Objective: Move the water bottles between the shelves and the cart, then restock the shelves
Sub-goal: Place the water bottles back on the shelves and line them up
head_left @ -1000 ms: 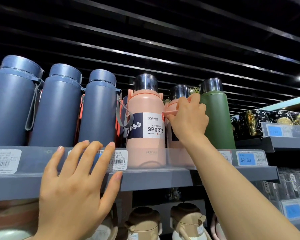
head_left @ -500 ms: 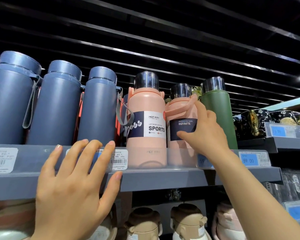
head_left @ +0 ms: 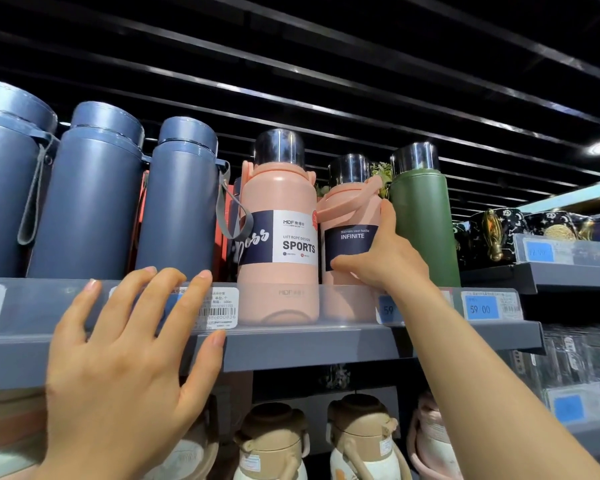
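On the upper grey shelf [head_left: 291, 348] stand three dark blue bottles [head_left: 181, 202], a pink SPORTS bottle [head_left: 278, 237], a second pink bottle labelled INFINITE [head_left: 350, 216] and a green bottle [head_left: 423, 220]. My right hand [head_left: 385, 261] grips the lower right side of the INFINITE bottle, thumb across its front, fingers between it and the green bottle. My left hand [head_left: 129, 362] rests flat, fingers spread, against the shelf's clear front rail below the blue bottles and holds nothing.
Beige and brown lidded bottles [head_left: 274, 441] fill the shelf below. To the right, a neighbouring shelf [head_left: 568, 275] carries dark patterned mugs and blue price tags. Blue 59.00 price tags [head_left: 480, 308] sit on the rail. Black ceiling slats run overhead.
My right hand slid from the pink bottle's handle down to its lower side, uncovering the INFINITE label. The left hand stayed on the rail.
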The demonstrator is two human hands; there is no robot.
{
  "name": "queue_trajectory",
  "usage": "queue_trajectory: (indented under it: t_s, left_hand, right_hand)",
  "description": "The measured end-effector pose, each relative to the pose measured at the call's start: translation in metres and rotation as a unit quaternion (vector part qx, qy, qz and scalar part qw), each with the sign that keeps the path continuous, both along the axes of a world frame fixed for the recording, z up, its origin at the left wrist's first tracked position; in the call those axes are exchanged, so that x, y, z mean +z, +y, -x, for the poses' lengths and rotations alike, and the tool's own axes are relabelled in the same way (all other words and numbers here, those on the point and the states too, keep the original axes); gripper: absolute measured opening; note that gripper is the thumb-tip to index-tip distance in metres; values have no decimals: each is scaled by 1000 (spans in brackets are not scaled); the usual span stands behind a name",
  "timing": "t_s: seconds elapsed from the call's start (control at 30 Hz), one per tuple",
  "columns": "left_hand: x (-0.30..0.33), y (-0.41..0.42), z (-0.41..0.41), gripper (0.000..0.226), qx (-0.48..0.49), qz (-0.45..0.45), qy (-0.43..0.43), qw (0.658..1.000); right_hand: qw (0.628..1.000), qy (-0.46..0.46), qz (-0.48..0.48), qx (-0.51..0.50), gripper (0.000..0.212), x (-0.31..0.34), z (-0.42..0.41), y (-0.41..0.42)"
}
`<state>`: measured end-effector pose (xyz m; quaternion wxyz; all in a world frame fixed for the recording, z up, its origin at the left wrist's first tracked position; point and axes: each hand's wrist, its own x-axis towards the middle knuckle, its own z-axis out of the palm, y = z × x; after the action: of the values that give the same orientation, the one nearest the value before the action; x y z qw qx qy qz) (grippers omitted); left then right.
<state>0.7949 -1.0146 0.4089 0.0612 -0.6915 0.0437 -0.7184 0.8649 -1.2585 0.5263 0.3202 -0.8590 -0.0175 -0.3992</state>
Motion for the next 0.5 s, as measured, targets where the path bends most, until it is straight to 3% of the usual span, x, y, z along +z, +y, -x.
queue_trajectory:
  t_s: [0.27,0.5]
  left_hand:
    - [1,1,1,56,-5,-5,6,1000]
    - [1,1,1,56,4,-9,5,1000]
  right_hand:
    - [994,-14,47,-95,117,0,1,5]
    - [993,-21,-55,101,124,2,-2,-8]
